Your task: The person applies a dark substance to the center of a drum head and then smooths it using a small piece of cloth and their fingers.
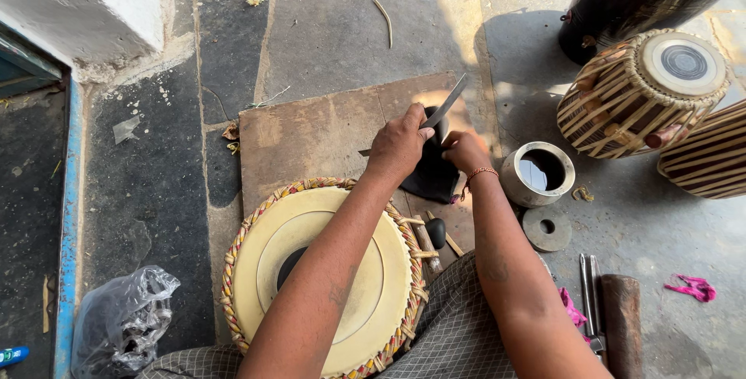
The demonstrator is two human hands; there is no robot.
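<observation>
L hand [398, 146] grips a knife [446, 102], R hand [465, 151] pinches black leather [432, 177], both just beyond the drum [322, 270].

Grey stone floor [326, 29] with cracked joints, sunlit at upper right. A white wall corner [93, 6] and a blue-edged threshold [68, 216] border the left side.

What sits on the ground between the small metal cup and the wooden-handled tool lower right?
In the head view, a flat metal ring lies between the metal cup and the wooden-handled tool.
</observation>
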